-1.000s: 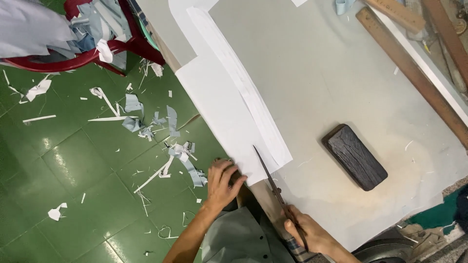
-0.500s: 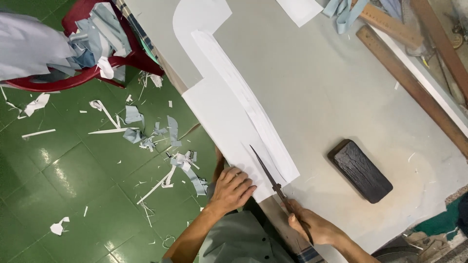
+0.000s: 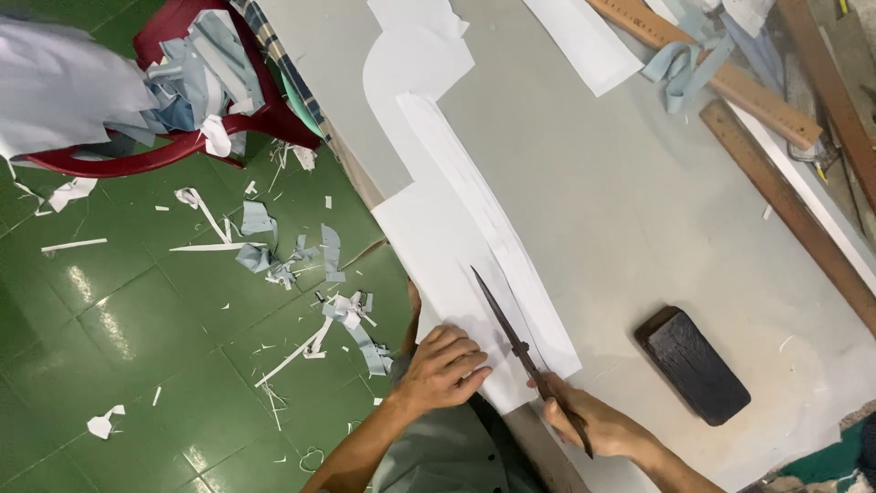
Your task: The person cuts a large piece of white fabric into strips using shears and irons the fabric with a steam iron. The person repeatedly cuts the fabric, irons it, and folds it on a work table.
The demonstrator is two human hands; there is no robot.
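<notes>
While pinned flat under the left hand (image 3: 444, 367), lay spread along the near edge of the worktop (image 3: 639, 201): a white sheet (image 3: 433, 237), long and pale, stepped at its left side, rounded at its far end, with a narrower white strip (image 3: 484, 219) lying lengthwise on top. Overhung the edge slightly toward the floor. Pressed down with fingers open and splayed, gripping nothing. Cut into from the near end by long dark scissors (image 3: 511, 333), blades closed or nearly so, tip pointing up the sheet. Held at the handles by the right hand (image 3: 598, 424), curled shut around them.

Just right of the sheet, apart from it, sat a dark rectangular block (image 3: 693, 365) on the grey worktop. Farther back, more white paper pieces (image 3: 579, 36), a tangle of pale blue fabric strips (image 3: 680, 64), a wooden ruler (image 3: 721, 78) and long wooden battens (image 3: 794, 205) along the far side.

Below and left, showed a green tiled floor (image 3: 109, 319), littered with white and blue-grey offcuts (image 3: 342, 315). At the upper left, stood a red plastic chair (image 3: 182, 137) heaped with scraps of cloth.
</notes>
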